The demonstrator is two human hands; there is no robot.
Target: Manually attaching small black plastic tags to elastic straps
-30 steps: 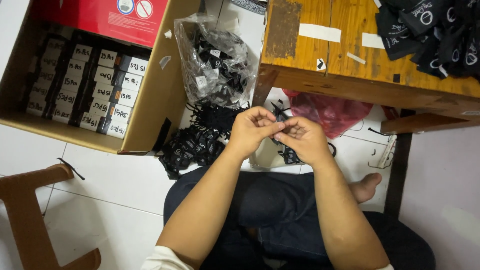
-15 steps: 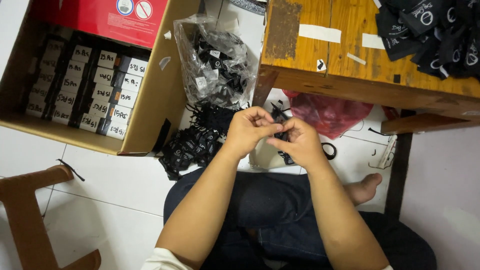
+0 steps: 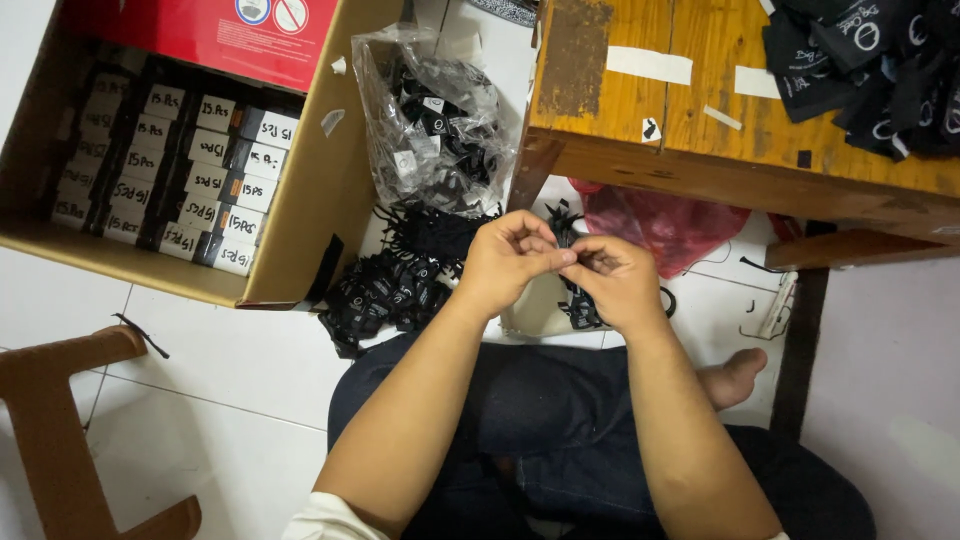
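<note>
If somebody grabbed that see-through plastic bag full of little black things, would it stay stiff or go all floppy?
Probably floppy: the clear plastic bag is crinkled and slumps against the cardboard box. It is likely light, since it seems to hold small black tags. The film looks shiny, so it might slip a little.

Floor [image 3: 240, 370]: white glossy tiles, thin grey grout lines, evenly lit. Worn wooden bench [image 3: 700, 130] above and right of the fingers, pale tape strips on top. Brown wooden stool [image 3: 60, 420] far lower left. Open cardboard box [image 3: 310, 200] upper left.
</note>
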